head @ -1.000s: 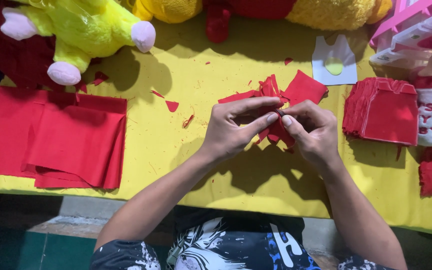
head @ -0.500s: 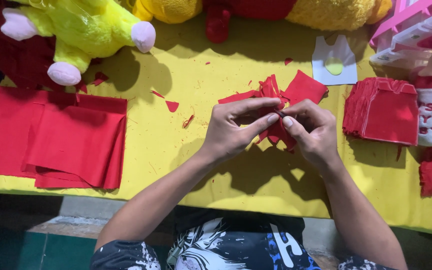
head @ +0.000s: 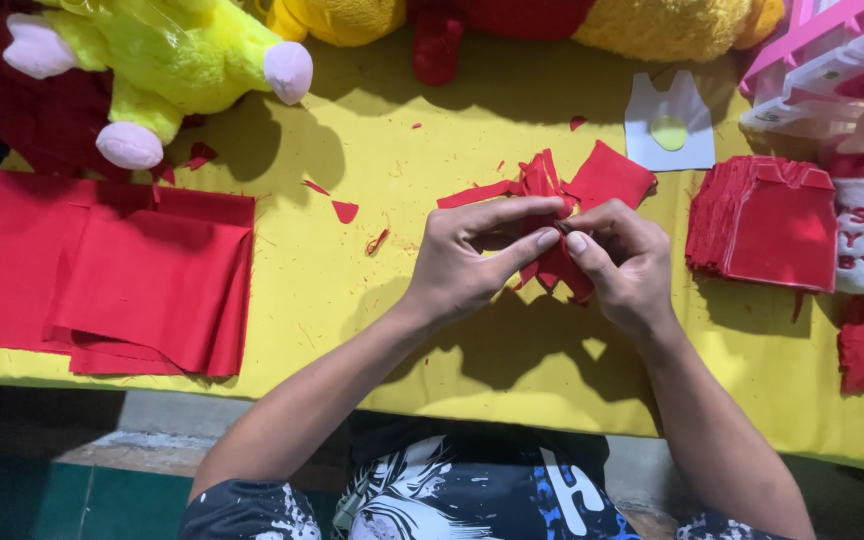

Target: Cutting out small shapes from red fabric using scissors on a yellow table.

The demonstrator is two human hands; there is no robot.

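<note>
both hands worked over the yellow table [head: 372, 330], fingertips meeting at a small bundle of red fabric pieces [head: 550, 262]. the left hand [head: 467, 258] pinched the bundle's upper edge between thumb and forefinger; the right hand [head: 624, 262] pinched the same edge from the other side, its remaining fingers curled under the cloth. neither hand was released — both were closed on the bundle, which was held just above the table near its middle, with more cut red shapes [head: 607, 178] fanned out directly behind it.

step in hand, as judged: separating or peeling one thin cut piece from the bundle. the grip sat at the very edge, so the layers appeared not yet parted. the next move would call for a fine sliding pinch and a light pull, keeping the rest of the bundle clamped.

surroundings: a stack of cut red pieces [head: 764, 222] to the right, folded red cloth [head: 142, 280] to the left, a yellow plush toy [head: 167, 60] at the far left, a white paper pattern [head: 668, 122] beyond the hands.
</note>
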